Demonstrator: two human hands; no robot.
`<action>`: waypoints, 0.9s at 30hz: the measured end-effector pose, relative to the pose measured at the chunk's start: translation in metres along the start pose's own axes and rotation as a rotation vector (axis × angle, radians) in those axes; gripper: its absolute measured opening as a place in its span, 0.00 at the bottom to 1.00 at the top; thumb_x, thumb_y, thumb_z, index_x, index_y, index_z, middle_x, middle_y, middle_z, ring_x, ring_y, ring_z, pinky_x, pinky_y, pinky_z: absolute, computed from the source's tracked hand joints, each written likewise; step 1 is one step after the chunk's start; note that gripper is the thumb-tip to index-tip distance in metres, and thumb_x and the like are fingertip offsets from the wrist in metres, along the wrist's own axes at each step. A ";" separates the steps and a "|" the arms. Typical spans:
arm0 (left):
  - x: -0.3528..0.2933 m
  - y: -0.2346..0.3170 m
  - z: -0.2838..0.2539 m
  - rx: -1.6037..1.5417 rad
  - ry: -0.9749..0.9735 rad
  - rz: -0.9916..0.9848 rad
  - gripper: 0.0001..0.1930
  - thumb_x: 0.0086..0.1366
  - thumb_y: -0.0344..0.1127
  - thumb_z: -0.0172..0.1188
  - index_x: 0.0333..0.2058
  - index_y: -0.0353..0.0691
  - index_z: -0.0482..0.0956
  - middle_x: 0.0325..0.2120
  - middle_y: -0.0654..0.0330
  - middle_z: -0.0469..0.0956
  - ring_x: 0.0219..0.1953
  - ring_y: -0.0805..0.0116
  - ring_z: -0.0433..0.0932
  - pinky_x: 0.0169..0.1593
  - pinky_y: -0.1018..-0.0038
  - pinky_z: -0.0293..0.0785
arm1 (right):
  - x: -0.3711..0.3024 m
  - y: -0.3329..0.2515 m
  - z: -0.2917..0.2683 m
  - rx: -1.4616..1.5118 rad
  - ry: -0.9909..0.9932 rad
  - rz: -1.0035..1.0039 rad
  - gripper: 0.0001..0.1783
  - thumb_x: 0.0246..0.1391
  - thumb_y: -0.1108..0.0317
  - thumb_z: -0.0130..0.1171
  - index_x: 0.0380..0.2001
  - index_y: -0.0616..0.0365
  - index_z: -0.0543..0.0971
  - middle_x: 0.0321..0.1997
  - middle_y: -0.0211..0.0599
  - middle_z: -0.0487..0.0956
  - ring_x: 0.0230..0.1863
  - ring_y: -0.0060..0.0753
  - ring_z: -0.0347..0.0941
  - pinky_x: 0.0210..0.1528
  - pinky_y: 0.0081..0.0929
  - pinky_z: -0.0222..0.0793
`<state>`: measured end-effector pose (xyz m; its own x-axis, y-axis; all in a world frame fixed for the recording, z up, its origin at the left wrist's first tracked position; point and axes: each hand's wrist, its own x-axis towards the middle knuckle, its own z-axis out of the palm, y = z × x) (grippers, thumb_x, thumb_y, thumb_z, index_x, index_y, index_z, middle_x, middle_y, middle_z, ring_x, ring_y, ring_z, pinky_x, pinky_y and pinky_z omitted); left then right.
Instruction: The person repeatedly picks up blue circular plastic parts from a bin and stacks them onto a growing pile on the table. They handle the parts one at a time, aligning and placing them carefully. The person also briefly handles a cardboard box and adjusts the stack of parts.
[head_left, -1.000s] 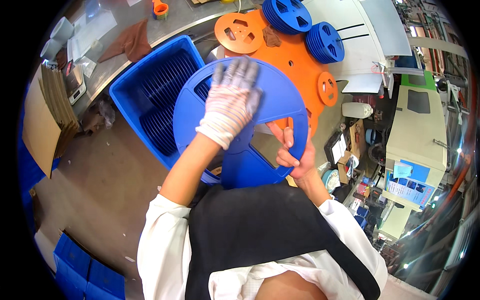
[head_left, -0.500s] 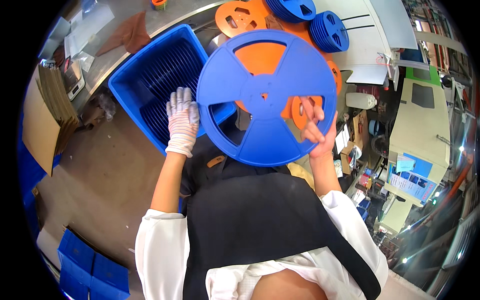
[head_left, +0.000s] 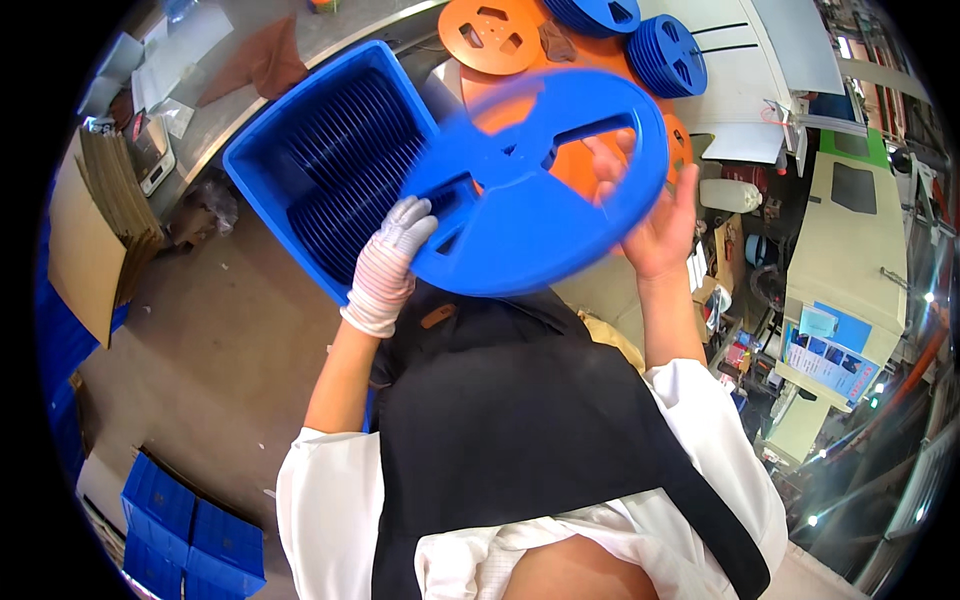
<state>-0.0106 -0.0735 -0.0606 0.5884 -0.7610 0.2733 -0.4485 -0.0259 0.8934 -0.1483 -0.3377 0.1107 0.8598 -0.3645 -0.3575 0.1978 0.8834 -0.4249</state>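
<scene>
A large blue plastic reel disc (head_left: 545, 225) with cut-out windows is tilted in front of me, partly smeared by motion. On its left rim is my left hand (head_left: 390, 262), in a striped, grey-tipped glove, closed around the edge. My bare right hand (head_left: 660, 232) is loosely round the right rim; its fingers show through a window and its thumb stands away outside. Next to my left hand, a blue bin (head_left: 262, 205) holds rows of dark blue discs (head_left: 345, 150) on edge. The disc partly hides the orange reels (head_left: 487, 38) behind it.
Stacked blue reels (head_left: 665, 58) sit at the far right of the work surface, near two dark rods. A metal table (head_left: 330, 22) runs along the far left. Cardboard sheets (head_left: 85, 240) stand at left, blue boxes (head_left: 190, 525) below. A beige machine (head_left: 845, 240) is at right.
The blue disc has turned and tilted from nearly face-on. My left hand has moved right onto its rim. My right hand has loosened, its thumb lifting outward.
</scene>
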 end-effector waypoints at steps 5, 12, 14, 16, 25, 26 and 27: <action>-0.013 0.020 -0.010 -1.334 0.074 -0.720 0.11 0.67 0.32 0.60 0.47 0.36 0.77 0.43 0.50 0.81 0.46 0.59 0.81 0.49 0.68 0.81 | 0.004 -0.012 -0.013 -0.256 0.001 -0.109 0.46 0.62 0.34 0.43 0.64 0.68 0.61 0.72 0.56 0.57 0.70 0.61 0.57 0.69 0.51 0.59; -0.046 -0.002 -0.009 -1.587 0.224 -0.760 0.13 0.64 0.34 0.64 0.45 0.39 0.76 0.41 0.52 0.81 0.47 0.54 0.81 0.50 0.56 0.82 | -0.010 -0.023 -0.071 -0.151 0.180 -0.188 0.33 0.68 0.44 0.42 0.57 0.67 0.70 0.66 0.56 0.67 0.63 0.50 0.69 0.62 0.44 0.68; -0.053 -0.005 -0.013 -1.607 0.236 -0.758 0.13 0.63 0.34 0.65 0.45 0.39 0.76 0.40 0.52 0.81 0.47 0.53 0.81 0.51 0.55 0.82 | -0.007 -0.021 -0.075 -0.160 0.237 -0.191 0.32 0.68 0.46 0.42 0.55 0.67 0.71 0.64 0.55 0.69 0.61 0.49 0.70 0.61 0.43 0.69; -0.058 -0.004 -0.020 -1.606 0.257 -0.772 0.13 0.63 0.33 0.65 0.45 0.39 0.76 0.40 0.52 0.81 0.47 0.53 0.81 0.51 0.55 0.82 | -0.006 -0.016 -0.079 -0.157 0.256 -0.183 0.31 0.68 0.47 0.43 0.55 0.66 0.71 0.64 0.55 0.70 0.60 0.48 0.71 0.61 0.42 0.70; -0.079 -0.025 -0.074 -1.357 0.561 -0.839 0.12 0.65 0.28 0.59 0.46 0.34 0.71 0.39 0.50 0.79 0.41 0.56 0.81 0.45 0.58 0.82 | -0.013 0.000 -0.101 -0.144 0.318 -0.135 0.28 0.68 0.49 0.44 0.53 0.65 0.73 0.61 0.52 0.73 0.58 0.44 0.74 0.60 0.41 0.71; -0.083 -0.033 -0.083 -1.107 0.587 -0.965 0.10 0.66 0.28 0.56 0.46 0.36 0.71 0.41 0.49 0.79 0.40 0.57 0.80 0.41 0.61 0.80 | -0.015 0.005 -0.104 -0.150 0.345 -0.123 0.27 0.68 0.49 0.44 0.52 0.64 0.73 0.60 0.51 0.73 0.57 0.43 0.74 0.60 0.40 0.71; -0.086 -0.044 -0.088 -0.964 0.603 -1.035 0.10 0.66 0.28 0.56 0.46 0.37 0.71 0.40 0.50 0.80 0.40 0.58 0.81 0.40 0.62 0.80 | -0.015 0.012 -0.107 -0.157 0.368 -0.109 0.27 0.68 0.49 0.44 0.52 0.64 0.73 0.60 0.51 0.74 0.57 0.43 0.74 0.59 0.40 0.72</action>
<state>0.0173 0.0501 -0.0920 0.6404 -0.3015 -0.7064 0.7680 0.2355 0.5956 -0.2090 -0.3534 0.0224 0.6065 -0.5596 -0.5648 0.1799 0.7886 -0.5880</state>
